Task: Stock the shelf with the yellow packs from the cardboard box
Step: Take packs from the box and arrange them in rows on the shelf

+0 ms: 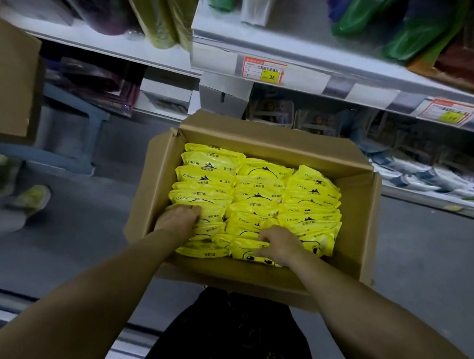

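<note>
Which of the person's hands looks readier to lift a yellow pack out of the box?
Probably the right hand: its grip pinches a front-row yellow pack, thumb in front, fingers behind. The left hand only digs its fingertips among tightly packed ones.

Both bare forearms extend forward and downward, converging slightly. Left hand (178,218): palm down, knuckles uppermost, fingers (196,210) curled over the upper edges of flat yellow plastic packs (257,197), fingertips hidden. Right hand (281,244): palm down, fingers curled over one such pack, thumb beneath, pinching it.
</note>
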A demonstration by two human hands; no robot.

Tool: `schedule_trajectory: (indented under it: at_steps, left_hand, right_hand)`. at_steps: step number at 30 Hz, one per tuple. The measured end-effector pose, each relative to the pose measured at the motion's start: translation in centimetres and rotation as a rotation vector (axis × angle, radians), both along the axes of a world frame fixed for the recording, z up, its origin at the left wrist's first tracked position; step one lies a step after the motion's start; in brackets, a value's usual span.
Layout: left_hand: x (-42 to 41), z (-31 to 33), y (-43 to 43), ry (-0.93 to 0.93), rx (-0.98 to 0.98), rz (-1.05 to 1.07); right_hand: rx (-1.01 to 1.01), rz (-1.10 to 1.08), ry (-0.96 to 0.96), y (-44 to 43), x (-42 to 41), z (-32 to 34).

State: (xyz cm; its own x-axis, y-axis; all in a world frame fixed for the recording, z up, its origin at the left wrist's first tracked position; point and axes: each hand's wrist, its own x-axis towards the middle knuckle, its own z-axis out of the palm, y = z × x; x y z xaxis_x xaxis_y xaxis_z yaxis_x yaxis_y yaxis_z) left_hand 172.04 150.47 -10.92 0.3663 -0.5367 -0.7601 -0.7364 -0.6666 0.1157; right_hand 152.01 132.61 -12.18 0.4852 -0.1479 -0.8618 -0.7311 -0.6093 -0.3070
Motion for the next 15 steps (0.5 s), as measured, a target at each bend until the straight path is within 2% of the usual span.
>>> schedule_trajectory:
  at_steps: [5, 9, 15]
  left_hand:
    - [0.5, 0.8, 0.0, 0.04, 0.02, 0.093]
    - [0.8, 1.9, 0.1, 0.119, -0.044, 0.144]
    - [1.0, 6.6, 0.2, 0.303, -0.266, 0.41]
  right_hand:
    - [0.153, -0.257, -0.043, -0.2, -0.4, 1.8]
    - [0.111, -0.401, -0.089, -0.8, -0.1, 4.6]
    - [0.061, -0.738, -0.228, -0.5, -0.8, 8.8]
